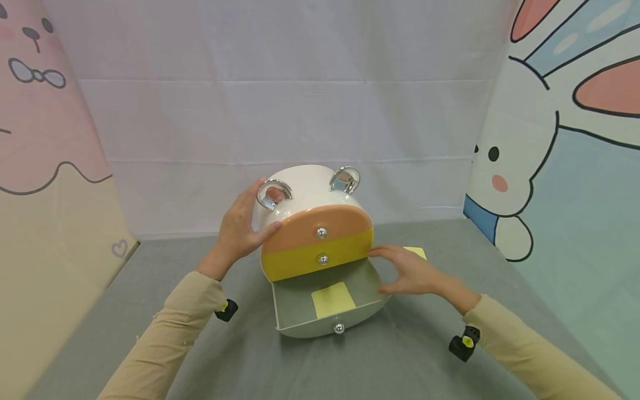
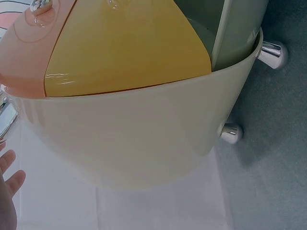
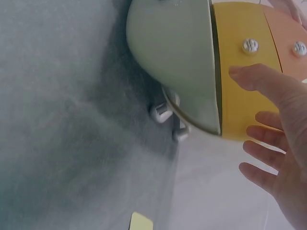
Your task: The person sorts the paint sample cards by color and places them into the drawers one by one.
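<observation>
A rounded white drawer box (image 1: 307, 191) with silver ring-shaped ears stands tilted on the table. Its orange drawer (image 1: 295, 230) and yellow drawer (image 1: 295, 262) are closed. Pulled out at the bottom is the green drawer (image 1: 295, 316), with a pale yellow square (image 1: 334, 300) lying inside. My left hand (image 1: 240, 225) rests at the box's upper left side, thumb by the orange front, other fingers near the left ear. My right hand (image 1: 407, 269) is at the right side of the green drawer, thumb and fingers spread, holding nothing; in the right wrist view its fingers (image 3: 264, 155) look loosely extended.
Another pale yellow piece (image 1: 416, 251) lies on the grey tablecloth (image 1: 225, 355) behind my right hand. Silver feet (image 3: 160, 112) support the box. A white cloth (image 1: 295, 111) hangs behind, and printed cartoon panels (image 1: 575, 222) stand at both sides.
</observation>
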Demonstrator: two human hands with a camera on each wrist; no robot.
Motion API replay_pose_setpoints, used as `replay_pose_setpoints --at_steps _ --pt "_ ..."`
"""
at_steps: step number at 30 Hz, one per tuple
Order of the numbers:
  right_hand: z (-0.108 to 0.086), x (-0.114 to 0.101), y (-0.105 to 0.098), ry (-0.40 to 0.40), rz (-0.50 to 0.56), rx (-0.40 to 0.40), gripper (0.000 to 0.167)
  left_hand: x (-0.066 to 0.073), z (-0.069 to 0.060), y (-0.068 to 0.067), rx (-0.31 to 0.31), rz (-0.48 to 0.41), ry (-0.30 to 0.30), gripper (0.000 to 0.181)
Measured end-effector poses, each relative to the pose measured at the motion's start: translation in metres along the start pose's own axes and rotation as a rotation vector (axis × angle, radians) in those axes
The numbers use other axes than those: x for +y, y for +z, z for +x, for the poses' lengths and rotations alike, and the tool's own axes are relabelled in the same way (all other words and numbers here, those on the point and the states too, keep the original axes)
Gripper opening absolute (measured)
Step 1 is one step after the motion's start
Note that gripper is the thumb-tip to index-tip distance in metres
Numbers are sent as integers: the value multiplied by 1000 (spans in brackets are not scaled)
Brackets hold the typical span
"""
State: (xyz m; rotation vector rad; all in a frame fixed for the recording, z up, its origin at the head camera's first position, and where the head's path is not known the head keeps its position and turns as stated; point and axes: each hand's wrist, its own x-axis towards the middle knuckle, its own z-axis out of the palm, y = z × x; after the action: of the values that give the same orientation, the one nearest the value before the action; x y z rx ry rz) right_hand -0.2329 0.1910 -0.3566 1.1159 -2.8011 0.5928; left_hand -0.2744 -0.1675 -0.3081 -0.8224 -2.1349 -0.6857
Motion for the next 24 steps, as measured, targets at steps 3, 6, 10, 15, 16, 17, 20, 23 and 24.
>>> replay_pose_setpoints --at_steps 3,6,10,15,16,17,20,23,24 --pt "-3 10 -2 39 30 3 67 0 0 0 0 0 0 90" --pt "-7 25 -4 65 50 16 66 -1 -1 0 -4 -1 -7 89" --pt "-12 49 -7 100 64 29 66 0 -1 0 -9 -4 -14 89" --pt "-19 75 -6 171 50 21 67 -1 -1 -1 -7 -1 -15 89" --pt "-20 79 -5 186 43 19 68 -1 -1 -1 -9 1 -15 89" --pt "-22 84 -3 195 33 21 68 -1 -1 -1 -11 4 -16 89" --pt "-27 95 3 233 3 17 67 -1 0 -1 -15 4 -16 89" --pt "-28 107 9 278 -26 4 69 0 0 -1 -15 5 -18 89" --pt "-28 110 11 293 -33 -1 70 0 -1 -2 -13 5 -19 89"
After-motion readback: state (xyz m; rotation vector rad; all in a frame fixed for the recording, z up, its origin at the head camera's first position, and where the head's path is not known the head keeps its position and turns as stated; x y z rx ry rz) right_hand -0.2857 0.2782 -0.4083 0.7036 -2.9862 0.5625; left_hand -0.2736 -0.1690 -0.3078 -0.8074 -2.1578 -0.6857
